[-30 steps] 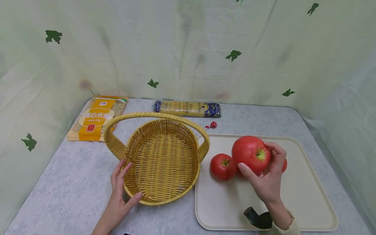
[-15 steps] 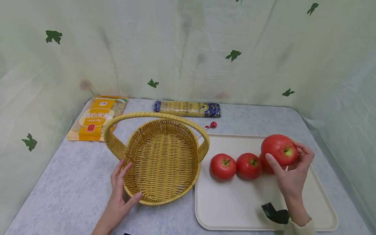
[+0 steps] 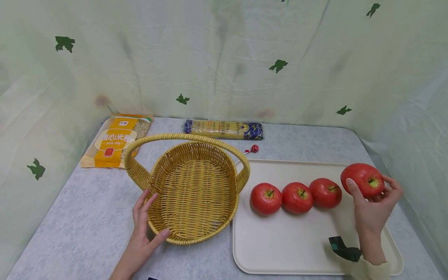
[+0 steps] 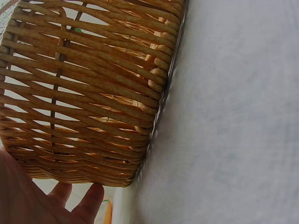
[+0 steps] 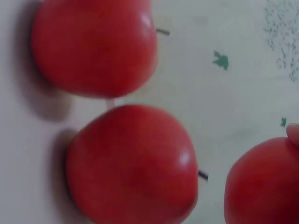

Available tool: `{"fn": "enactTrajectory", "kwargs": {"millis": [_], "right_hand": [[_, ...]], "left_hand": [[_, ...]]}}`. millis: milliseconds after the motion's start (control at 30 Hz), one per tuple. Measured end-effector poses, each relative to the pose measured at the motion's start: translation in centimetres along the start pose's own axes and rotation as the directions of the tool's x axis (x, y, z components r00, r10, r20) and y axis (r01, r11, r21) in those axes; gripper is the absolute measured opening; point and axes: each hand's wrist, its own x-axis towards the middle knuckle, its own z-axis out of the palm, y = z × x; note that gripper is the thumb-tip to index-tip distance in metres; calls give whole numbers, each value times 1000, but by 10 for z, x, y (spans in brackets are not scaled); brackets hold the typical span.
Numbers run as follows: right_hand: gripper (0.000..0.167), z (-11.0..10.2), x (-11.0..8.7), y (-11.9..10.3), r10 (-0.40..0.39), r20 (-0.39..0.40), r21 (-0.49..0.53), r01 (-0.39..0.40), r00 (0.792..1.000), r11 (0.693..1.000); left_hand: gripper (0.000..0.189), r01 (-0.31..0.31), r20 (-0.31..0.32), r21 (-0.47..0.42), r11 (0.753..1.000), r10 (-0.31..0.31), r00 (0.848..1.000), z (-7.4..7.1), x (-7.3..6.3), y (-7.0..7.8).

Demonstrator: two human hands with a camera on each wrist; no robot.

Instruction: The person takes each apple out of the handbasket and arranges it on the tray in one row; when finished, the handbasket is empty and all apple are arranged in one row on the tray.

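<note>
My right hand (image 3: 376, 210) grips a red apple (image 3: 357, 177) from its near right side, thumb on the left, over the right part of the cream tray (image 3: 287, 249). Three more red apples stand in a row on that tray: a left apple (image 3: 263, 202), a middle apple (image 3: 294, 202) and a right apple (image 3: 322, 196). Part of the held apple (image 5: 264, 191) shows low at the right in the right wrist view. My left hand (image 3: 141, 233) rests with spread, fairly straight fingers at the near left rim of a woven basket (image 3: 196, 194). Nothing lies inside the basket.
Behind the basket lie an orange-and-clear food bag (image 3: 115, 142) and a long blue-and-yellow noodle packet (image 3: 224, 129). A red lollipop (image 3: 254, 148) sits just beyond the tray's far left corner. The basket's tall handle (image 3: 185, 137) arches over its far side. Pale curtains enclose the table.
Carrying the apple, my right hand has moved rightward over the tray, uncovering the middle and right apples in the row. My left hand and the basket stay where they were.
</note>
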Motion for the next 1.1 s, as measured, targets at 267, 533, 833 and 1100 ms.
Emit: {"fn": "enactTrajectory", "kwargs": {"millis": [267, 533, 833, 1100], "right_hand": [[77, -17, 29, 66, 102, -11, -72, -102, 995, 992], [78, -23, 33, 91, 212, -8, -215, -209, 977, 954], [80, -18, 24, 75, 315, 14, -296, -297, 949, 908], [79, -14, 13, 53, 361, 34, -354, -326, 932, 877]], "left_hand": [[88, -8, 0, -2, 1000, 8, 1000, 0, 0, 0], [88, -4, 1, 4, 1000, 4, 1000, 0, 0, -1], [88, -13, 0, 2, 1000, 13, 1000, 0, 0, -2], [87, -6, 0, 2, 1000, 6, 1000, 0, 0, -1]]}}
